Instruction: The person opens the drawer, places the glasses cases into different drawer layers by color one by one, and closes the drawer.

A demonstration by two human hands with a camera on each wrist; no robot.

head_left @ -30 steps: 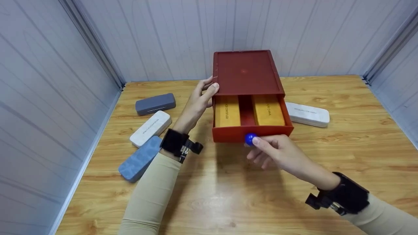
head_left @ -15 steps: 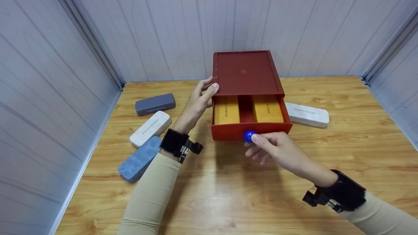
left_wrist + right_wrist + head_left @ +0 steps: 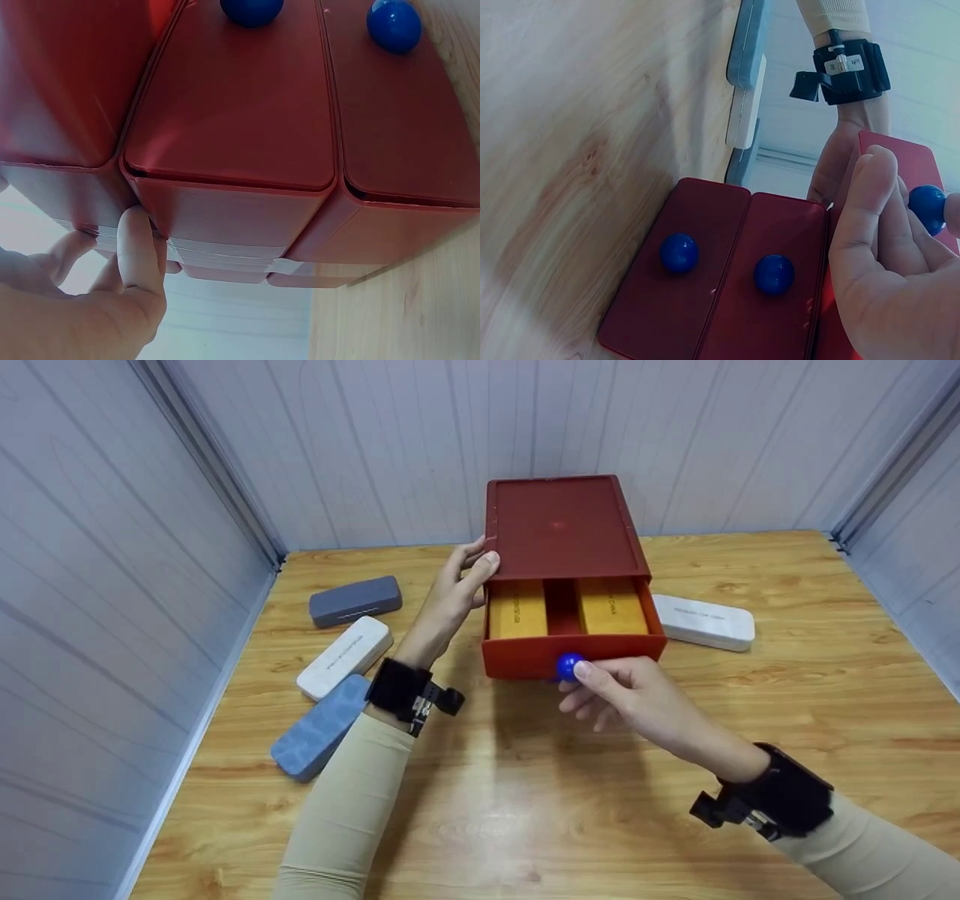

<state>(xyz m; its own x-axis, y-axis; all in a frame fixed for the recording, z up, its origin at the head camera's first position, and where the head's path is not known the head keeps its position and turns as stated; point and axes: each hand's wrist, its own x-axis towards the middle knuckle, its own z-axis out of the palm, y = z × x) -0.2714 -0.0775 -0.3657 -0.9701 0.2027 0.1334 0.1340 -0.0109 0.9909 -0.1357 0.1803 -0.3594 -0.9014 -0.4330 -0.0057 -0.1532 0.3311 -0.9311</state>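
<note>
A dark red drawer cabinet (image 3: pixel 562 529) stands against the back wall, its top drawer (image 3: pixel 514 658) part-way out. Inside the drawer lie two yellow cases (image 3: pixel 519 619), side by side with a gap between them. My right hand (image 3: pixel 649 697) pinches the drawer's round blue knob (image 3: pixel 570 667) between thumb and fingers. At the cabinet's left side, my left hand (image 3: pixel 450 604) rests its fingers against the wall near the top front corner. In the left wrist view, that hand's fingertips (image 3: pixel 135 225) touch the red side. Two lower drawers with blue knobs (image 3: pixel 679 253) sit closed beneath.
Left of the cabinet, a grey case (image 3: pixel 356 600), a white case (image 3: pixel 345 658) and a blue case (image 3: pixel 319 735) lie on the wooden table (image 3: pixel 495 840). Another white case (image 3: pixel 705 622) lies to the right, close beside the cabinet. Pale panels (image 3: pixel 405 450) enclose the table's back and sides.
The top drawer has slid a little further into the cabinet, with my right hand moving back along with its knob. My left hand keeps its place on the cabinet's side.
</note>
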